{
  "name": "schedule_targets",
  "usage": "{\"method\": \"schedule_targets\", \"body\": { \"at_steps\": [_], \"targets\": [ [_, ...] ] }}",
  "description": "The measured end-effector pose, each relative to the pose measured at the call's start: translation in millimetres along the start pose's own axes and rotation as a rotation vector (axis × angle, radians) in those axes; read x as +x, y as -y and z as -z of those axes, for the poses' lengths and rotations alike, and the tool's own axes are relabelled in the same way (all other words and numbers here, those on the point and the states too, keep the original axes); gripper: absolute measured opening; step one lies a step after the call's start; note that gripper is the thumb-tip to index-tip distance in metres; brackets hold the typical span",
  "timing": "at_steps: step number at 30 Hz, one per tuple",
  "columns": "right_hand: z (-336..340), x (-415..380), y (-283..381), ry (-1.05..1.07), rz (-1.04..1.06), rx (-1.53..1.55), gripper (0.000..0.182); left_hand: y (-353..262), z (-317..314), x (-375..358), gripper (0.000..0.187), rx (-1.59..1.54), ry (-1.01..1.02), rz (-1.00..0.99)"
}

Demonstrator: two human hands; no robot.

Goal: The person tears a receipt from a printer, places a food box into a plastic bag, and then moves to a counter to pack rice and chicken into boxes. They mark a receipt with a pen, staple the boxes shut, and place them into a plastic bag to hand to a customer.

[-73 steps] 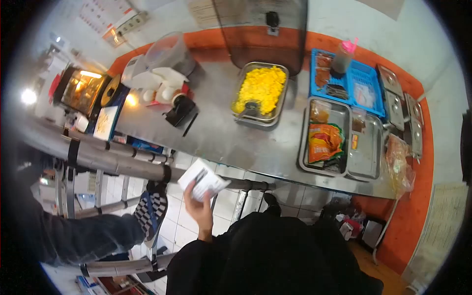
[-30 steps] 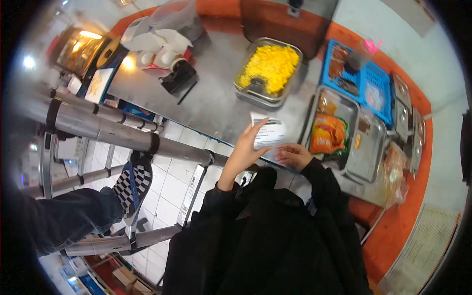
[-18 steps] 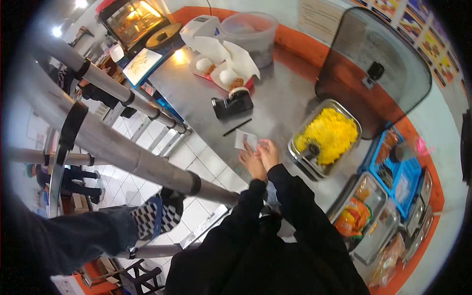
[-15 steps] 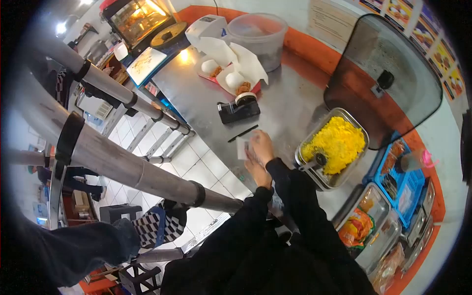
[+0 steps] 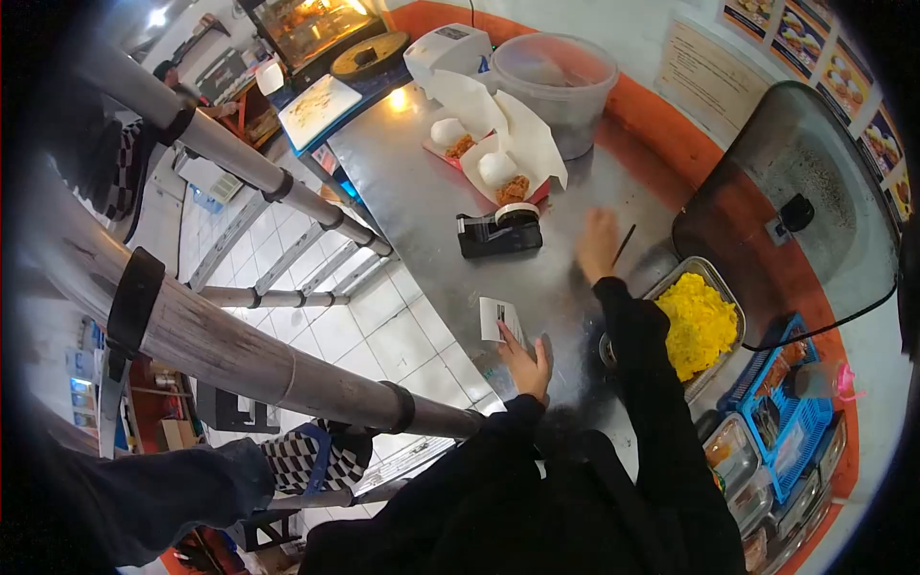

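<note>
My left hand [image 5: 527, 369] is open, its fingers and thumb spread, with fingertips at the lower edge of a small white paper slip [image 5: 495, 316] with dark print. Over the steel counter, my right hand [image 5: 599, 244] is smeared by motion, so its fingers do not show clearly. A thin black pen [image 5: 625, 245] is right beside it. Ahead of both hands stands a black tape dispenser [image 5: 499, 233]. Behind that are paper-lined boxes [image 5: 537, 163] with white rice mounds [image 5: 497, 170] and fried pieces [image 5: 513, 190].
At the right, a metal tray [image 5: 736, 305] holds yellow shredded food; a dark translucent lid [image 5: 767, 211] leans behind it. A blue basket [image 5: 791, 422] and metal trays sit nearer me. A clear tub [image 5: 556, 86] stands at the back. Metal railings [image 5: 259, 355] run along the left.
My hands have come apart: the right moved right and forward, and the left is at the slip. The pen, earlier by the tape dispenser's near side, is now beside my right hand. The view shifted.
</note>
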State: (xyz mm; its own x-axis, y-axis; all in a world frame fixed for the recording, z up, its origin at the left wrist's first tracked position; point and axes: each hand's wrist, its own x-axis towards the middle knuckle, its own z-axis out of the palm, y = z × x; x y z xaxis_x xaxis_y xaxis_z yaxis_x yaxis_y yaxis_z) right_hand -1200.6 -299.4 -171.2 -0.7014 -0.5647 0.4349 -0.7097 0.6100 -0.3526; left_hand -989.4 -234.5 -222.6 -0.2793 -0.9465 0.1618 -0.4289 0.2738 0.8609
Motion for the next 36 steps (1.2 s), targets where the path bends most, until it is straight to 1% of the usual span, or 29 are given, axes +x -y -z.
{"method": "schedule_targets", "body": {
  "at_steps": [1,2,3,4,5,6,8,9,10,12,14,15,17,19,20,21,22,23,24,26,27,29,30,31,32,34,35,36],
  "targets": [
    [-30.0,-6.3,11.7,0.005,0.265,0.372,0.025,-0.8,-0.7,0.5,0.075,0.006,0.013,0.012],
    [-23.6,-14.3,50.3,-0.005,0.524,0.485,0.024,-3.2,-1.3,1.4,0.075,0.006,0.008,0.01],
    [-23.7,-24.4,86.9,-0.013,0.668,0.481,0.023,-4.6,-0.5,1.2,0.074,-0.016,0.004,0.0],
    [-15.7,-25.0,122.4,-0.081,0.681,0.619,0.016,-3.9,1.6,1.1,0.074,-0.033,0.0,-0.015],
    [-29.6,-20.6,145.6,-0.272,0.751,0.486,0.016,21.6,-10.6,2.8,0.074,-0.22,0.041,0.068],
    [-45.2,-19.7,157.4,-0.287,0.75,0.493,0.016,48.0,-23.3,4.0,0.075,-0.404,0.067,0.158],
    [-69.0,-12.6,173.2,-0.066,0.657,0.259,0.02,33.0,-24.1,12.1,0.074,-0.255,0.065,0.098],
    [-68.3,-8.9,171.8,0.208,0.657,0.05,0.018,23.9,-19.8,12.7,0.074,-0.177,0.065,0.075],
    [-67.8,-9.9,168.3,0.21,0.655,0.062,0.018,16.2,-12.9,8.9,0.074,-0.096,0.064,0.066],
    [-69.3,-15.3,155.3,0.205,0.757,-0.049,0.014,10.5,-2.0,2.9,0.074,-0.013,0.061,0.071],
    [-61.7,-22.2,134.3,0.204,0.808,-0.098,0.014,3.0,0.6,2.1,0.075,0.002,0.001,-0.047],
    [-55.0,-24.5,120.7,0.193,0.848,-0.148,0.014,1.6,0.4,0.8,0.074,-0.055,0.006,-0.014],
    [-39.6,-19.2,89.1,0.144,0.9,-0.056,0.013,0.9,0.5,-0.1,0.074,-0.052,0.012,0.001],
    [-37.2,-6.1,60.7,0.193,0.844,-0.123,0.012,1.7,-0.3,0.4,0.075,-0.045,0.014,0.009],
    [-34.4,1.7,47.8,0.166,0.779,-0.209,0.011,1.8,-0.4,-0.5,0.075,-0.041,0.029,0.023],
    [-30.6,13.3,35.7,0.226,0.665,-0.266,0.011,0.9,-0.6,0.3,0.074,-0.037,0.041,0.034],
    [-38.4,26.5,18.2,0.312,0.607,-0.378,0.012,1.1,0.4,0.1,0.074,-0.03,0.054,0.046],
    [-42.7,35.6,-5.9,0.19,0.664,-0.279,0.012,1.8,1.4,0.3,0.074,-0.027,0.048,0.046],
    [-28.4,46.9,-12.2,0.289,0.588,-0.337,0.012,1.9,1.3,1.3,0.074,-0.023,0.049,0.03],
    [12.9,53.3,9.9,0.143,0.612,-0.395,0.015,2.4,-0.1,2.5,0.074,-0.013,0.052,-0.003],
    [8.0,59.0,29.2,0.136,0.617,-0.387,0.015,3.0,-0.9,3.2,0.074,0.073,0.021,-0.046],
    [-6.0,73.0,74.3,0.298,0.523,0.015,0.021,4.9,-2.8,1.0,0.074,0.096,0.035,-0.019],
    [-27.1,75.3,101.6,0.287,0.433,0.156,0.022,4.8,-2.5,0.7,0.074,0.117,0.061,0.003],
    [-42.5,76.3,121.4,0.252,0.47,0.065,0.021,3.3,-2.3,0.3,0.074,0.113,0.077,0.036],
    [-56.8,79.0,140.0,0.129,0.486,0.049,0.014,3.1,-0.9,1.0,0.074,0.051,0.075,0.043],
    [-92.9,93.8,161.5,0.239,0.378,0.189,0.028,2.3,-1.4,2.9,0.075,-0.014,0.033,0.019],
    [-103.5,98.7,166.9,0.223,0.391,0.214,0.028,-5.4,1.6,3.2,0.075,-0.037,0.052,0.049],
    [-110.0,100.0,171.0,0.282,0.384,0.261,0.024,-8.1,3.0,3.5,0.076,-0.062,0.064,0.076]
  ]
}}
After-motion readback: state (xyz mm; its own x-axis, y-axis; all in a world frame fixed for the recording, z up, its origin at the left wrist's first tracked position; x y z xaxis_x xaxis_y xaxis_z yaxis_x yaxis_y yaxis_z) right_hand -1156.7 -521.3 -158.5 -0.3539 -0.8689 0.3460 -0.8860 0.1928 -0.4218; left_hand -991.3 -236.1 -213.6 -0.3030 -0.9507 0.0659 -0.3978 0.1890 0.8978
